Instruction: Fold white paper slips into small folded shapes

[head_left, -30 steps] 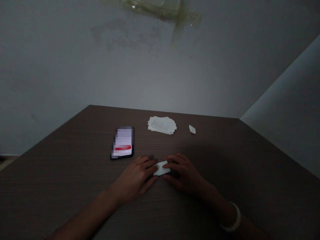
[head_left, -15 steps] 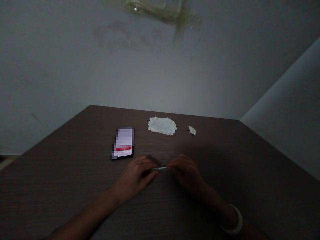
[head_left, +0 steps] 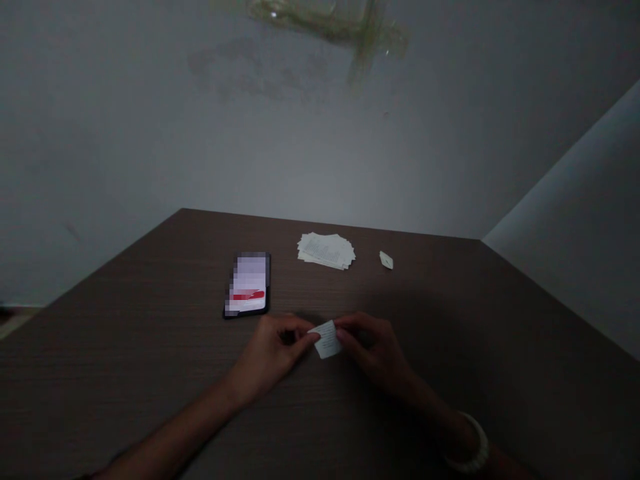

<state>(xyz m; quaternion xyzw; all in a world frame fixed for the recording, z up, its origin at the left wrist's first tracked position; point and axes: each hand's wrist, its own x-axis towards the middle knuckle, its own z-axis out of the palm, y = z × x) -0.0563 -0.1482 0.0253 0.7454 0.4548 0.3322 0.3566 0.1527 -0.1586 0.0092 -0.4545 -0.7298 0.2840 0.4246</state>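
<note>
A small piece of white paper (head_left: pixel 327 341) with lines of print is held up between both hands, its printed face toward me. My left hand (head_left: pixel 283 343) pinches its left edge between thumb and fingers. On the opposite edge, my right hand (head_left: pixel 370 343) grips it the same way. Both hands are closed on the paper, low over the table. The print is too small to read.
On the brown table (head_left: pixel 150 333) a phone (head_left: pixel 249 283) with a lit, partly blurred screen lies left of centre. Farther back is a loose pile of printed papers (head_left: pixel 326 251). Right of it lies a small folded paper (head_left: pixel 386 260). A wall (head_left: pixel 320 133) stands behind.
The paper between my hands was seen nearly edge-on; now it is tilted so its printed face shows. Both hands have stayed in about the same place.
</note>
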